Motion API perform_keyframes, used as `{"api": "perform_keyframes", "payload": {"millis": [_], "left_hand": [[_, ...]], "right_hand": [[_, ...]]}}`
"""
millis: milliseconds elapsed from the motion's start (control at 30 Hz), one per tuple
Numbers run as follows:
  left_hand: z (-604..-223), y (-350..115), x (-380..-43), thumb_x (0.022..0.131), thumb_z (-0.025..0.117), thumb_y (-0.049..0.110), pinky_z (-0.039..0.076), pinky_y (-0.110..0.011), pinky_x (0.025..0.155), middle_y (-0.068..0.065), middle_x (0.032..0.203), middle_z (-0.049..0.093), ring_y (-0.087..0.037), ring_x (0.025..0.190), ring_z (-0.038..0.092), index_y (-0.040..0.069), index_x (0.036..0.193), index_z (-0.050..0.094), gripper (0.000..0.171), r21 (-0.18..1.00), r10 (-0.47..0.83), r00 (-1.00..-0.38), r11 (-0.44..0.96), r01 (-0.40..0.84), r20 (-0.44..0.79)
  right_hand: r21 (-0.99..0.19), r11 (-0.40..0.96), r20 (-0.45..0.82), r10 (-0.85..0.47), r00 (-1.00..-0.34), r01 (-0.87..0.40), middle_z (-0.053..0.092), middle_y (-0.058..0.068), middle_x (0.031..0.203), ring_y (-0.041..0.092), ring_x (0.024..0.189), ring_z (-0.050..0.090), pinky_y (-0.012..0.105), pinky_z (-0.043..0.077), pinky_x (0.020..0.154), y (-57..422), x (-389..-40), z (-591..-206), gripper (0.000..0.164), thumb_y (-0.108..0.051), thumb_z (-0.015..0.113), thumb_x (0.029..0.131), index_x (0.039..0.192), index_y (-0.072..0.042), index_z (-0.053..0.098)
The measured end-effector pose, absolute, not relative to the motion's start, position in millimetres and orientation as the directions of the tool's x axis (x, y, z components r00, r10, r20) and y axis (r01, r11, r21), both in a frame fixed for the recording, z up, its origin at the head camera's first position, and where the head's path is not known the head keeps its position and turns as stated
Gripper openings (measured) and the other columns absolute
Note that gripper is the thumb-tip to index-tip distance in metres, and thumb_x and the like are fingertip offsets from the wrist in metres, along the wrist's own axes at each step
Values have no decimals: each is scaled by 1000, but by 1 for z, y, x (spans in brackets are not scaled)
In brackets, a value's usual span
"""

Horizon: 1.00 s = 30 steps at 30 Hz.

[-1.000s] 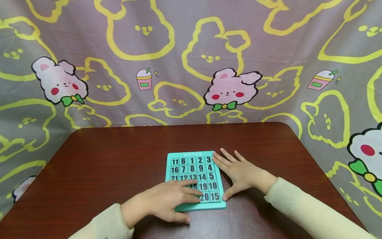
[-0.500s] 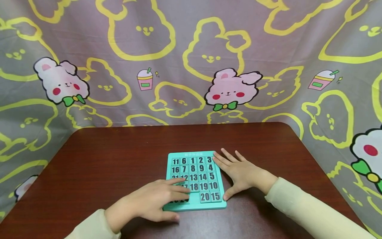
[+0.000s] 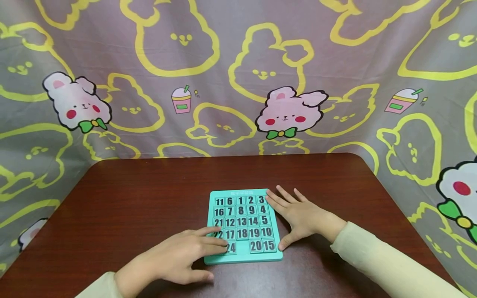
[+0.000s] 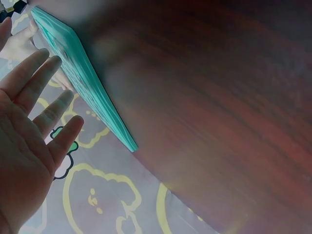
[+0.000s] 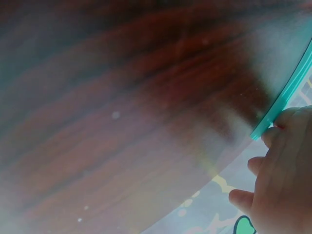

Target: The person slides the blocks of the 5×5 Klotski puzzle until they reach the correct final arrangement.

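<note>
A turquoise sliding number puzzle lies flat on the table, its numbered tiles in rows. In the bottom row a gap separates tile 24 from tile 20. My left hand reaches over the puzzle's lower left corner, fingers extended, hiding the tile left of 24; whether its fingertips press a tile I cannot tell. Along the right side, my right hand is spread, index finger at the top right corner and thumb at the lower right. The right wrist view shows those fingers against the puzzle's edge.
The dark reddish-brown wooden table extends around the puzzle on all sides. Behind it and at both sides hangs a grey curtain with yellow outlines and rabbit faces.
My left hand has moved left across the puzzle's lower rows, uncovering tiles 12, 17, 18 and the gap in the bottom row. My right hand has stayed at the right edge.
</note>
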State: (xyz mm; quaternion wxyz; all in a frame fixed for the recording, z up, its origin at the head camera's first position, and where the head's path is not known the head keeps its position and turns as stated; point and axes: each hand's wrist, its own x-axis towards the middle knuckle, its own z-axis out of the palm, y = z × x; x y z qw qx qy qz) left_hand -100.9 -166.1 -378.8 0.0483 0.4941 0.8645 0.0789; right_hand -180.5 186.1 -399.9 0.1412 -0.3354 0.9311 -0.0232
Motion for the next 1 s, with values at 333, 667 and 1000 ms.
{"api": "perform_keyframes", "payload": {"millis": [333, 667, 1000], "left_hand": [[-380, -157, -100, 94, 60, 53, 52, -50, 97, 14, 142, 57, -24, 142, 45, 24, 139, 60, 54, 181, 867, -499, 493, 851, -15], [-379, -146, -106, 94, 58, 55, 51, -47, 100, 15, 144, 56, -23, 143, 44, 24, 140, 59, 55, 178, 881, -472, 470, 864, -38], [-380, -135, -111, 94, 59, 54, 50, -46, 103, 12, 142, 58, -25, 142, 46, 22, 137, 62, 54, 134, 911, -412, 409, 903, -2]], "right_hand": [[-145, 777, -249, -628, -737, -613, -3, -4, 169, 31, 156, -6, 66, 4, 120, 187, -181, -401, 140, -95, 57, 55, 162, -20, 7], [-146, 772, -234, -635, -737, -619, 0, -3, 170, 33, 156, -3, 67, 5, 120, 188, -180, -401, 140, -95, 57, 55, 162, -19, 8], [-161, 772, -239, -635, -735, -615, 1, -2, 170, 32, 156, -4, 67, 4, 120, 188, -180, -402, 138, -93, 59, 57, 162, -18, 9]]}}
